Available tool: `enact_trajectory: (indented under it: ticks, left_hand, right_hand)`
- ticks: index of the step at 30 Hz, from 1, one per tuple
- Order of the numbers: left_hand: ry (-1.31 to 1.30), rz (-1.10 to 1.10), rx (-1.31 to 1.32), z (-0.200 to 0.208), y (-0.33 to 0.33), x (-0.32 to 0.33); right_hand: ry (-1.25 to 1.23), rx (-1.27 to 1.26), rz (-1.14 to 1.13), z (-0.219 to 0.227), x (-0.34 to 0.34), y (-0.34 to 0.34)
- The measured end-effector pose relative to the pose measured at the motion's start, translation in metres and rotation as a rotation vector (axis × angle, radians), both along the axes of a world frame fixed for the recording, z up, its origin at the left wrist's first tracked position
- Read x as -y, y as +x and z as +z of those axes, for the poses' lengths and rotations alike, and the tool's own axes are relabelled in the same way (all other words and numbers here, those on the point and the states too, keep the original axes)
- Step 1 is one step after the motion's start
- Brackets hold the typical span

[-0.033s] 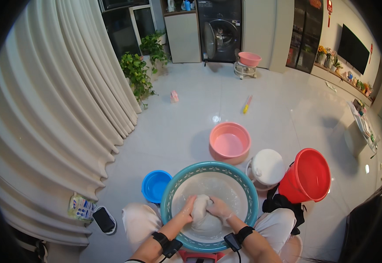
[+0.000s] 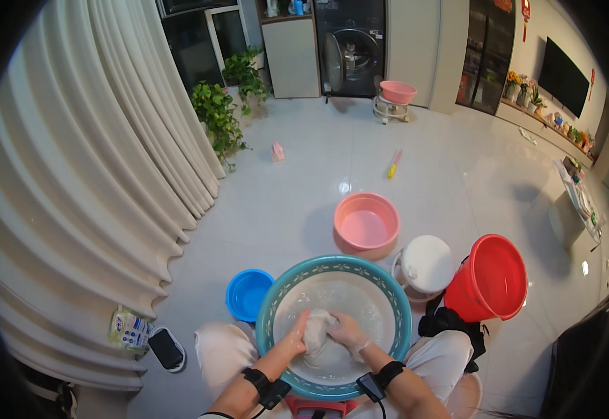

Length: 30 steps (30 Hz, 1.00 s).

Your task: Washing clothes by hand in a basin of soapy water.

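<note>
A large teal-rimmed basin (image 2: 269, 286) with a pale inside holds water and stands between my knees. In it, a wet white cloth (image 2: 320, 335) is bunched up, its lower part spread in the water. My left hand (image 2: 297, 331) grips the cloth from its left side, the fingers closed and partly hidden behind the folds. On the other side my right hand (image 2: 346, 330) is closed on the cloth's upper right edge. Both hands are wet and sit close together over the basin's middle.
A blue basin (image 2: 248, 295) is left of the teal one; a pink basin (image 2: 367, 222) lies beyond it. To the right stand a white lidded bucket (image 2: 426, 265) and a red bucket (image 2: 494, 279), with black fabric (image 2: 451, 322) beside them. A phone (image 2: 166, 348) lies near the curtain (image 2: 109, 209).
The bunched cloth has shifted slightly in shape between my hands, which keep their hold almost in place. Nothing else has visibly moved.
</note>
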<state>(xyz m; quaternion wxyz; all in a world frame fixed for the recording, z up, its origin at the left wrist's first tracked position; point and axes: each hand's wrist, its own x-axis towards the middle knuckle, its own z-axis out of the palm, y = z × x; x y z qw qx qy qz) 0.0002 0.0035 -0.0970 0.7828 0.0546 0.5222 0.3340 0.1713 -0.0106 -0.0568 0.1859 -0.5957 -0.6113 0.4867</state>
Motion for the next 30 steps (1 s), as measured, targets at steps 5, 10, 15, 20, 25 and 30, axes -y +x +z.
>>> enact_trajectory:
  ticks: [5,10,15,20,25,30]
  left_hand:
    - [0.061,-0.041,0.501,0.003,-0.019,-0.007]
    - [0.011,-0.123,0.528,0.018,0.014,0.020]
    - [0.126,-0.076,0.249,0.014,0.030,0.021]
    - [0.293,-0.029,-0.271,0.059,0.011,0.014]
    - [0.144,0.071,-0.482,0.057,0.026,0.011]
    - [-0.087,0.066,0.211,-0.009,-0.008,0.002]
  right_hand:
    - [0.136,-0.295,0.071,0.089,0.034,-0.046]
    - [0.783,0.175,0.181,0.095,0.034,-0.038]
    - [0.686,0.356,-0.043,0.052,-0.008,0.002]
    - [0.403,0.569,-0.027,0.022,-0.027,0.032]
    - [0.402,0.365,-0.033,-0.027,-0.007,0.029]
    - [0.319,-0.089,0.007,0.034,0.021,-0.040]
